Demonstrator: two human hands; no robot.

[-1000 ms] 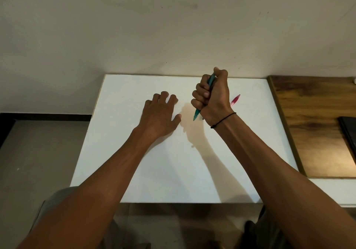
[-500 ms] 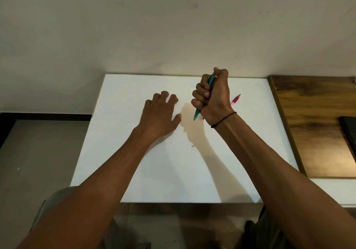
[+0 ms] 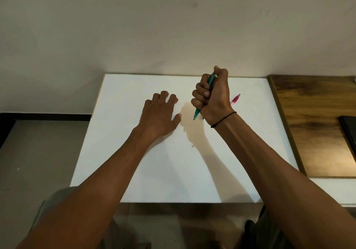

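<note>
1. The counter (image 3: 134,171) is showing a smooth, matte white top, rectangular with straight, sharp edges. Its far edge is sitting against a plain, lightly scuffed wall.
2. A green pen (image 3: 196,113), slim with a glossy plastic barrel, is standing steeply tilted over the far right part of the counter. Its tip is pointing down at the surface and its top end is leaning toward the far edge. I cannot tell whether the tip is touching the counter.
3. The right hand (image 3: 213,96) is clamping the green pen in a fist, with four fingers curling across the barrel and the thumb pressing near its top end. A thin black cord (image 3: 223,119) is circling the wrist.
4. The left hand (image 3: 159,117) is resting palm down near the middle of the counter, just beside the right hand. Its fingers are spreading loosely with the tips bending onto the surface and the thumb is angling out. It is holding nothing.
5. A pink pen (image 3: 235,100), shiny and tapered, is lying flat toward the far right corner, partly hidden behind the right hand.
6. A wooden board (image 3: 312,123) with dark, streaky grain is butting against the counter's right edge, carrying a flat dark thing (image 3: 348,131).
</note>
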